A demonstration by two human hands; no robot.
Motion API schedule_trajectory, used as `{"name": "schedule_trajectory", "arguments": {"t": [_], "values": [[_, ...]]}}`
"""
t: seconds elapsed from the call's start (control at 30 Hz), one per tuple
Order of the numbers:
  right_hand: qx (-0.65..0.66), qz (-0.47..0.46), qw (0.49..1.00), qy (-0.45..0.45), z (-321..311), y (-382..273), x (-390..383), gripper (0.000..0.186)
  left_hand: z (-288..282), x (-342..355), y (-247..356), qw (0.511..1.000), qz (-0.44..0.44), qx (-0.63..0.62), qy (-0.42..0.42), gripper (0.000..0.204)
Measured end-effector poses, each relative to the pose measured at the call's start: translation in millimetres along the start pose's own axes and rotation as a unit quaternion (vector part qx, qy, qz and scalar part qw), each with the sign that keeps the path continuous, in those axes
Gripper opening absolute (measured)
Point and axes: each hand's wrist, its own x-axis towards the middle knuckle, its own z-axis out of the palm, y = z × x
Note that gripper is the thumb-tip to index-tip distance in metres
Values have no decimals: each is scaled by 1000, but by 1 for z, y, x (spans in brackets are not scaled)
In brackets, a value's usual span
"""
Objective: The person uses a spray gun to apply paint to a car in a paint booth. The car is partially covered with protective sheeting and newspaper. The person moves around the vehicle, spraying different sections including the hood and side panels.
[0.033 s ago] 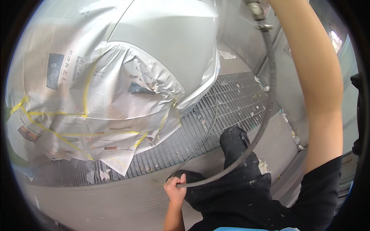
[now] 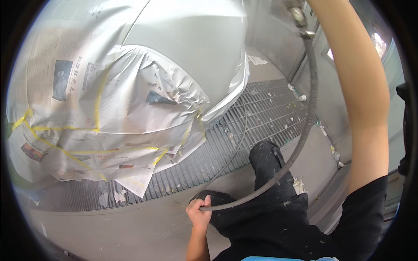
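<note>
My left hand (image 2: 199, 215), low in the middle of the head view, is closed round a thick grey hose (image 2: 300, 150). From that hand the hose curves up on the right to a metal fitting (image 2: 298, 16) at the upper edge. My right arm (image 2: 363, 87) reaches up beside the fitting, and its hand lies beyond the picture's top. A thinner stretch of hose (image 2: 237, 150) runs from near my left hand across the grating. Ahead stands a smooth silver-white car body panel (image 2: 187, 39). Newspaper sheets (image 2: 78, 117) with yellow tape (image 2: 96, 108) cover the area beside and below it.
A metal floor grating (image 2: 270, 102) runs between my legs and the car, with paper scraps (image 2: 119, 196) lying on it. Grey wall panels (image 2: 281, 37) rise at the right. More litter (image 2: 335, 154) lies along the wall's foot. My dark-trousered knee (image 2: 265, 158) juts toward the grating.
The metal fitting and the upper part of the hose have shifted slightly right and down. My right arm has also moved a little to the right. My left hand keeps its grip.
</note>
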Motion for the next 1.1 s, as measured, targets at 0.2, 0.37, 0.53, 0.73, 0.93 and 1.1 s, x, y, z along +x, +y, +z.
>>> {"name": "schedule_trajectory", "arguments": {"t": [0.2, 0.37, 0.53, 0.73, 0.93, 1.1], "values": [[-127, -29, 957, 261, -19, 114, -119, 16, -39, -18, -77, 993, -83, 79, -12, 36], [94, -112, 982, 118, 99, 173, -181, 20, -112, -59, -131, 975, -146, 165, 9, 37], [265, -109, 957, 47, 215, 188, -179, 22, -185, -109, -160, 948, -214, 229, 51, 38], [297, -53, 915, 269, 261, 263, -221, 13, -241, -155, -200, 919, -243, 280, 136, 43], [351, 149, 836, 394, 274, 367, -282, 16, -294, -187, -213, 888, -278, 351, 109, 46], [319, 277, 824, 379, 250, 436, -323, 20, -296, -179, -165, 855, -250, 455, 21, 34]]}}
